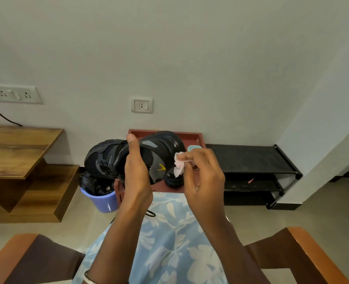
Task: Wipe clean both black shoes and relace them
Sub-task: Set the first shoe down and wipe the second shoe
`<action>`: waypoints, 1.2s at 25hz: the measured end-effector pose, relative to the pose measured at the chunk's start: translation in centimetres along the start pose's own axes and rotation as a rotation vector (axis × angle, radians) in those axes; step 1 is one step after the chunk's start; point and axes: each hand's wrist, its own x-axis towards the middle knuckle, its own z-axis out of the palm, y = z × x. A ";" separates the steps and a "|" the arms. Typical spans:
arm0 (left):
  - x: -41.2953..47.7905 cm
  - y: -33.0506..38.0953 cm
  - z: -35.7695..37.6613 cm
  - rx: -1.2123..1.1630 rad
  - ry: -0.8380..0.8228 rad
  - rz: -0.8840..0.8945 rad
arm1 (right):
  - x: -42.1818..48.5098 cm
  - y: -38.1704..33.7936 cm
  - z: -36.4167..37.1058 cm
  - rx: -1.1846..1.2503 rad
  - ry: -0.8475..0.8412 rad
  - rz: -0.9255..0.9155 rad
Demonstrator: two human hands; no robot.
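Black sneaker (108, 158) is raised sideways above the red tray (190, 133), with the left hand (136, 173) gripping its middle. The right hand (202, 177) pinches a pale wipe (179, 162) beside its heel. Wiping seems midway; the second shoe (174, 180) sits on the tray, and relacing is apparently still ahead.

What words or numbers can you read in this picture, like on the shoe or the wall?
No word or number can be read anywhere.
On the black shoe in the left hand: one small yellow mark, a shape, not letters.
On the wall switch: tiny dark marks, too small to read.
On the wipe in the right hand: no print.
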 end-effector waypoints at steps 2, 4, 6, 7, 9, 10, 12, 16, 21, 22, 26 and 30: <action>0.0 0.2 0.0 0.007 0.002 -0.001 | -0.2 0.1 -0.1 0.010 0.015 0.025; 0.0 0.5 -0.1 0.003 -0.010 -0.004 | 1.0 -0.1 -0.3 0.013 0.006 0.006; 0.0 0.4 0.0 0.003 -0.019 -0.005 | 3.1 -0.4 -0.5 -0.005 -0.029 -0.022; -0.2 0.3 0.1 0.013 -0.021 -0.007 | 4.1 -0.5 -0.5 -0.015 -0.049 -0.032; -0.7 0.1 0.5 0.012 -0.035 -0.013 | 5.8 -0.5 -0.5 -0.031 -0.086 -0.047; -1.0 0.1 0.6 -0.009 -0.042 -0.021 | 6.2 -0.4 -0.5 -0.027 -0.099 -0.049; -1.1 0.2 0.6 -0.059 -0.027 -0.051 | 5.8 -0.4 -0.5 -0.004 -0.085 -0.048; -0.8 0.5 0.4 -0.119 0.007 -0.102 | 1.3 -0.3 -0.9 0.038 0.061 -0.026; -0.9 1.0 0.1 -0.034 -0.120 -0.099 | -0.1 0.0 -1.0 0.033 0.121 -0.002; -1.0 1.1 0.2 0.002 -0.155 -0.091 | 0.6 -0.2 -0.9 0.037 0.141 -0.013; -1.4 0.9 0.6 0.173 -0.315 -0.004 | 3.1 -1.3 -0.4 0.009 0.149 -0.039; -1.3 0.5 0.5 0.154 -0.262 0.052 | 1.8 -2.7 -0.2 0.052 0.078 -0.025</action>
